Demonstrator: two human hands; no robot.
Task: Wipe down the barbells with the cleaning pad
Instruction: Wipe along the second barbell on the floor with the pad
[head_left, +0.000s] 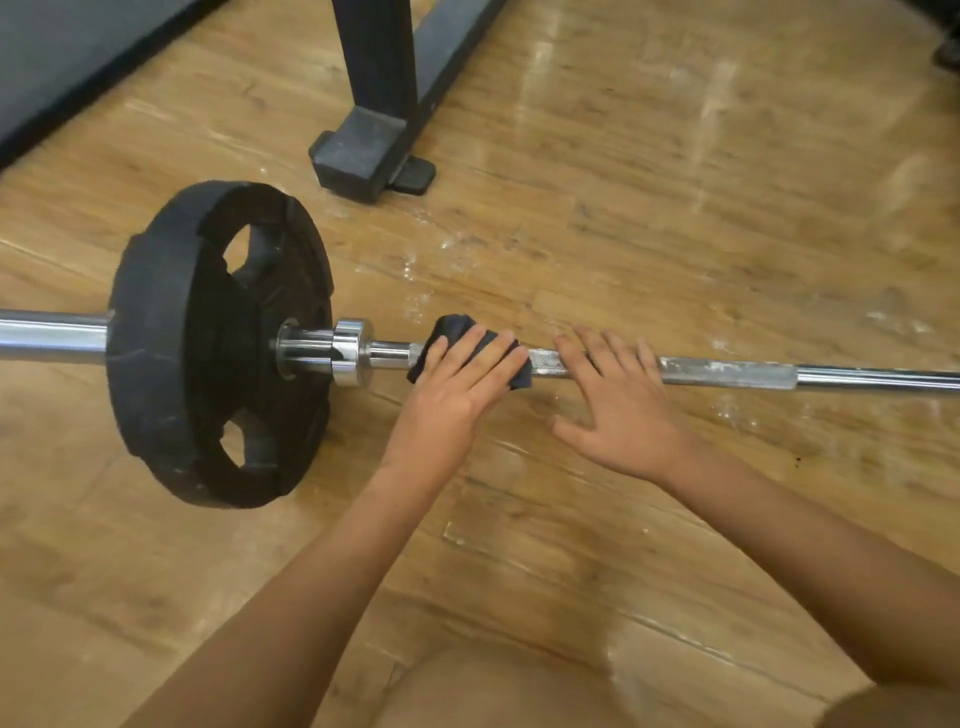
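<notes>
A chrome barbell (727, 373) lies across the wooden floor, with white chalky marks on its knurled part. A black weight plate (171, 353) sits on its left sleeve beside a shiny collar (349, 351). A dark cleaning pad (457, 330) is draped over the bar just right of the collar. My left hand (457, 379) presses on the pad with straight fingers. My right hand (618, 400) rests flat on the bare bar a little further right, fingers spread.
A black rack foot (358, 150) and its upright stand on the floor behind the bar. A dark mat (62, 57) fills the far left corner. White dust flecks lie scattered on the floor around the bar. My knee shows at the bottom edge.
</notes>
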